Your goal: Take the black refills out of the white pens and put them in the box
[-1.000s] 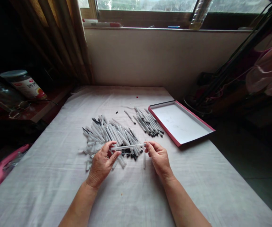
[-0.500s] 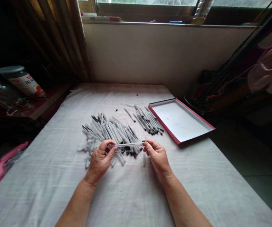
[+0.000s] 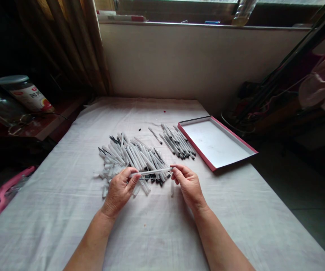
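A translucent white pen barrel (image 3: 157,171) is stretched almost level between my hands. My left hand (image 3: 119,190) pinches its left end between thumb and fingers. At the other end, the thumb and forefinger of my right hand (image 3: 190,184) are closed on the tip. Just beyond the hands spreads a pile of loose pen parts (image 3: 131,154), with clear barrels, thin dark refills and clear caps. Small black plugs (image 3: 158,182) lie below the held barrel. A clear cap (image 3: 172,190) rests on the cloth beside my right hand, partly covered by the fingers.
Pens with black ends (image 3: 178,141) lie in a group behind the pile. To their right is a shallow box lid (image 3: 213,165) with a red rim. Pink-handled scissors (image 3: 1,194) are at the left edge, and a labelled jar (image 3: 27,94) stands on a side shelf.
Both hands keep their hold on the pen barrel; its right end is tilted slightly higher. The whole view has shifted a little; the pile looks the same.
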`<state>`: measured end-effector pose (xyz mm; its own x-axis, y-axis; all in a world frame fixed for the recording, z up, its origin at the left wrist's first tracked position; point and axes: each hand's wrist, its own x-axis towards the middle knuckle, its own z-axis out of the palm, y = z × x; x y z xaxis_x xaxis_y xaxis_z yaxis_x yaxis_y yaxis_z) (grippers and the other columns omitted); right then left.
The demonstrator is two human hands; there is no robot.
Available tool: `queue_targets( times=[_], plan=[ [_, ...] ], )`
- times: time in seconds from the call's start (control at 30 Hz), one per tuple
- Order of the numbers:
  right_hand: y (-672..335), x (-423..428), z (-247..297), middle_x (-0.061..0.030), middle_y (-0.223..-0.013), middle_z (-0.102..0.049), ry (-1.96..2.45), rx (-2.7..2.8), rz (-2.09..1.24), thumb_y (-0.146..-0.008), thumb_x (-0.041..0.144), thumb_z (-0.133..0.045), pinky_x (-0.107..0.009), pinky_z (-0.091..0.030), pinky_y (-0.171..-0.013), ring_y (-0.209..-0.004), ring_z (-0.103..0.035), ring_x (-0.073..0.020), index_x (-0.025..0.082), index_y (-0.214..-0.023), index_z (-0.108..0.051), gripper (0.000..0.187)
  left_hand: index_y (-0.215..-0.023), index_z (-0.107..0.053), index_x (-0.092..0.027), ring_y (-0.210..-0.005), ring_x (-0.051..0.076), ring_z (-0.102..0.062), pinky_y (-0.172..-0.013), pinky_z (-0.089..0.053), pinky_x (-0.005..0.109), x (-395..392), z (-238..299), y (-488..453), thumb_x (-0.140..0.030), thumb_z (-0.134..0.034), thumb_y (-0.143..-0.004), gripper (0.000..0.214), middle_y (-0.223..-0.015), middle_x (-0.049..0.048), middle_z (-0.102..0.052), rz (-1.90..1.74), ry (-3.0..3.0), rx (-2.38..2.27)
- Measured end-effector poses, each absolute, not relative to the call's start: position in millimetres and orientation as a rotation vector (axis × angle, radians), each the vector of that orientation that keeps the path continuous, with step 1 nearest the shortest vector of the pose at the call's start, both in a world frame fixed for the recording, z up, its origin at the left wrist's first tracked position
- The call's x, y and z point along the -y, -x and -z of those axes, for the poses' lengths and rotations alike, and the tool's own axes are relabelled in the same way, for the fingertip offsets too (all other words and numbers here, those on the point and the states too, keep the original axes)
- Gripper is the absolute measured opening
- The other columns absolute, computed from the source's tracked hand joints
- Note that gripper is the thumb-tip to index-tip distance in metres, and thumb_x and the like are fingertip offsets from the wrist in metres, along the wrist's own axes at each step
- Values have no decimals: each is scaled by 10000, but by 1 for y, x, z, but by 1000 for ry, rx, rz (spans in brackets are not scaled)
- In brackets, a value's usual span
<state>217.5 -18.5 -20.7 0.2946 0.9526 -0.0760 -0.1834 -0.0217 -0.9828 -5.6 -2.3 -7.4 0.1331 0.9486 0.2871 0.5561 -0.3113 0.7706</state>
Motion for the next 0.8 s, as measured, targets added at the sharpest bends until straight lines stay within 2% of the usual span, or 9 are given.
queue_targets(
  times=[0.1, 0.17, 0.23, 0.37, 0.5, 0.63, 0.8],
  plan=[
    [-217, 19, 21, 3, -558, -615, 1239, 823, -1092, -674, 453, -767, -218, -361, -453, -500, -515, -109, 167, -837, -753, 329, -964, -627, -212, -658, 155, -646, -620, -512, 254, 3, 9, 4, -470, -611, -827, 293, -812, 17, -692, -1079, -1878, -1414],
    [-217, 19, 20, 4, -555, -610, 1240, 830, -1092, -683, 455, -762, -222, -369, -454, -499, -516, -110, 166, -837, -753, 328, -962, -627, -217, -682, 150, -645, -635, -510, 249, 4, 10, 3, -439, -608, -841, 254, -828, 17, -685, -1083, -1898, -1379],
    [-217, 20, 20, 6, -555, -605, 1238, 851, -1103, -691, 445, -757, -228, -380, -462, -501, -516, -112, 168, -840, -754, 315, -879, -638, -213, -695, 153, -634, -665, -501, 259, 3, 9, 3, -418, -557, -882, 221, -790, 21, -670, -1061, -1970, -1363],
    [-220, 18, 22, -5, -598, -627, 1240, 845, -1062, -692, 423, -746, -235, -385, -473, -521, -520, -119, 174, -871, -751, 307, -654, -599, -196, -607, 153, -589, -612, -454, 263, 1, 3, 8, -445, -450, -930, 400, -624, 20, -611, -977, -2051, -1402],
    [-232, 14, 29, -36, -703, -678, 1332, 870, -867, -730, 419, -683, -257, -425, -522, -590, -553, -142, 179, -899, -747, 300, -593, -573, -192, -535, 146, -564, -555, -421, 256, -1, 1, 14, -489, -424, -936, 477, -552, 10, -589, -955, -1978, -1445],
    [-244, 14, 33, -61, -869, -731, 1602, 1176, -599, -749, 359, -618, -334, -492, -710, -685, -614, -178, 206, -852, -755, 229, -621, -591, -189, -556, 152, -575, -562, -419, 254, -1, 3, 14, -487, -434, -936, 461, -567, 13, -601, -994, -1958, -1486],
    [-248, 19, 36, -38, -848, -745, 1925, 1447, -363, -785, 295, -590, -331, -461, -690, -686, -625, -196, 248, -837, -747, 172, -625, -608, -185, -555, 141, -570, -564, -413, 244, 0, 4, 12, -434, -438, -937, 433, -576, 13, -598, -986, -2016, -1448]
  ],
)
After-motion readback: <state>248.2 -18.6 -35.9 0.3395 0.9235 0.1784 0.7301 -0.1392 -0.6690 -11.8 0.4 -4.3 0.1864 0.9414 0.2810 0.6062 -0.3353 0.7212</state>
